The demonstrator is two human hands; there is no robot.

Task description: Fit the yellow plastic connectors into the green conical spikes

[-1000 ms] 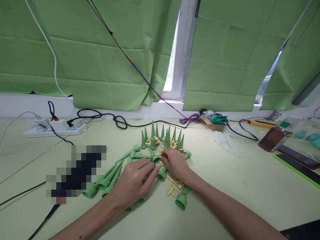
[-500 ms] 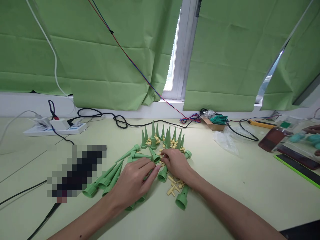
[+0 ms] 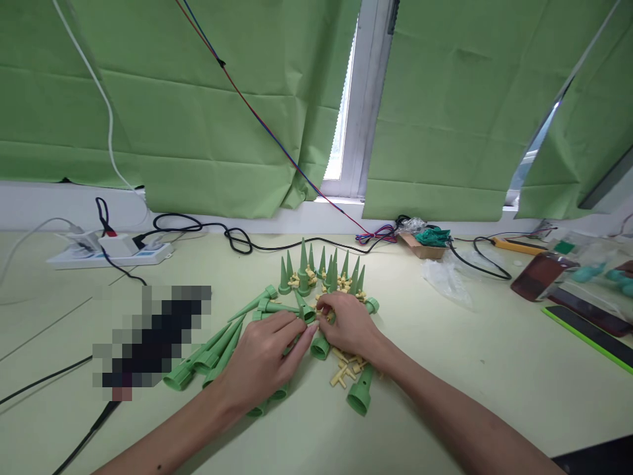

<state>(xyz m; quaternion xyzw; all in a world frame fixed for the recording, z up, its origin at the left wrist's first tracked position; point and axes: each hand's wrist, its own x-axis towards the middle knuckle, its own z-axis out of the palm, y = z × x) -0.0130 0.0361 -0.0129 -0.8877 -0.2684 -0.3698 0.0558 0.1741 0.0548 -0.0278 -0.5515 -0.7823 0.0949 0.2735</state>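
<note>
My left hand (image 3: 270, 346) is closed, thumb and forefinger brought together over the pile. What it pinches is hidden behind the fingers. My right hand (image 3: 349, 320) has its fingers curled in just beside the left fingertips, and whatever they grip is too small and covered to name. A green hollow plastic spike (image 3: 307, 310) lies right behind the fingertips, its wide end facing me. Another green spike (image 3: 320, 348) rests below the right fingers. Yellow plastic T-shaped fittings (image 3: 341, 375) lie loose near my right wrist.
Several green spikes (image 3: 303, 267) stand point-up behind my hands among yellow fittings. More spikes (image 3: 217, 353) lie to the left. At the back left is a power strip (image 3: 113, 256). Toward the right are a small cardboard box (image 3: 420, 247), a bottle (image 3: 541, 276) and another person's gloved hand (image 3: 620, 277).
My right hand has shifted slightly up and left, its fingers drawing closer to the left fingertips. The left hand has barely moved. At the far right, the other person's hand moved.
</note>
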